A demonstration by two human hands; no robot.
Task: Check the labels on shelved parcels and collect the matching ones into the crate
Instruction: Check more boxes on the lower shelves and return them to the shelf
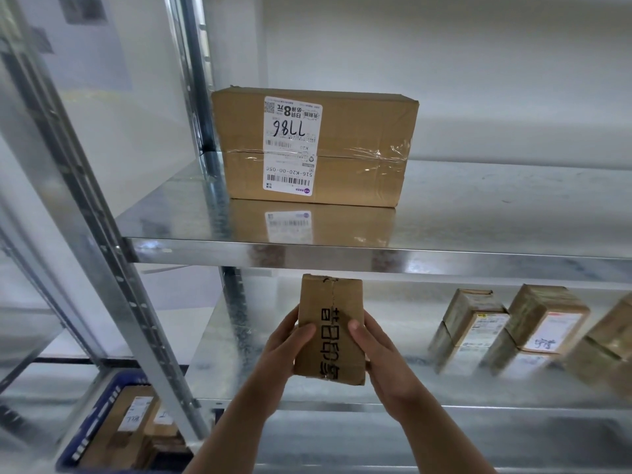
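Closest to the viewer, two bare forearms reach up and forward, and both hands hold one small brown parcel (pixel 330 328) between them in front of the lower shelf (pixel 444 407). The left hand (pixel 285 340) is closed on the parcel's left side, thumb lying across its front; the right hand (pixel 374 343) is closed on the right side, thumb also on the front. The parcel stands on end, its long axis running up and down, with dark printed characters along the facing side; no shipping label shows on that face, so it probably needs turning to be read. Low and to the left, beyond a steel upright, sits the blue crate (pixel 102 405) with a few labelled parcels already inside; it lies down and left of the held parcel, on the left hand's side. Farther back on the lower shelf, to the right, stand several small labelled boxes (pixel 513 323), blurred. On the upper shelf (pixel 376 249) rests a large taped carton (pixel 314 145), its white label upside down with handwritten digits.
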